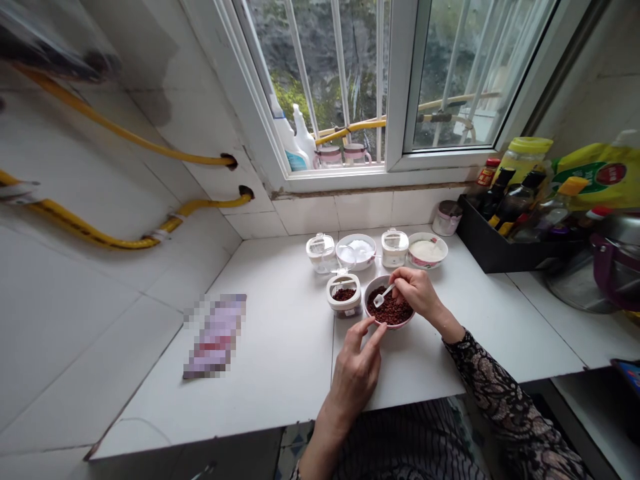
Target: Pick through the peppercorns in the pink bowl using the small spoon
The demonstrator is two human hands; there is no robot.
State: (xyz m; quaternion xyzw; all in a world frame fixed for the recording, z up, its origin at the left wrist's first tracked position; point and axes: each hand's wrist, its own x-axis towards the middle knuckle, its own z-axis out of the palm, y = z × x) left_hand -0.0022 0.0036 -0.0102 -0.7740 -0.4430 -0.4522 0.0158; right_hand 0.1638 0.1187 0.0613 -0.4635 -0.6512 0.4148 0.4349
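White plastic spoon is sitting with its head at the dark-red peppercorns, inside the near ceramic bowl on the desk. Right hand is pinching the spoon handle, thumb against fingers. Left hand is gripping nothing: fingers are spreading loosely, two tips are steadying at the bowl's near rim.

Progress, my read: partway. Spice jar, just left of the bowl, is standing with its lid up and is already holding what look like the same peppercorns. Bowl is holding plenty more. Can't tell if the spoon is carrying any.

Behind: left rear jar and right rear jar are flanking a dish of salt-like crystals; off-white granules are filling the dish farther right. Rear jars' fill: not readable.
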